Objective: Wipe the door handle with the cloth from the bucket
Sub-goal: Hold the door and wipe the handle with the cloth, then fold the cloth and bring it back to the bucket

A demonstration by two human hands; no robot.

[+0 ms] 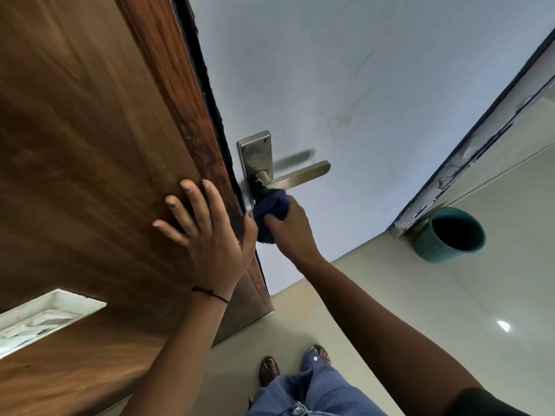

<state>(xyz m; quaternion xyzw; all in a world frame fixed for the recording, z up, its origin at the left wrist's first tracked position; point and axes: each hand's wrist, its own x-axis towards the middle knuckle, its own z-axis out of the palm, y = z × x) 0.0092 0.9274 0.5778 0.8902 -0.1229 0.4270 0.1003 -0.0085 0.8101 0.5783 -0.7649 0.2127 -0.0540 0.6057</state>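
A brass lever door handle (300, 175) juts out to the right from its metal backplate (255, 154) on the pale blue door face. My right hand (292, 226) grips a bunched dark blue cloth (270, 208) and presses it against the lower part of the backplate, just under the lever's root. My left hand (207, 229) lies flat with spread fingers on the brown wooden surface (90, 145) next to the door edge; its thumb reaches toward the cloth. The teal bucket (450, 234) stands on the floor to the right.
The bucket sits by a chipped white door frame (468, 163) on a glossy cream tiled floor (495, 310). My feet and blue jeans (312, 385) are below. A white ribbed panel (39, 319) shows at the lower left.
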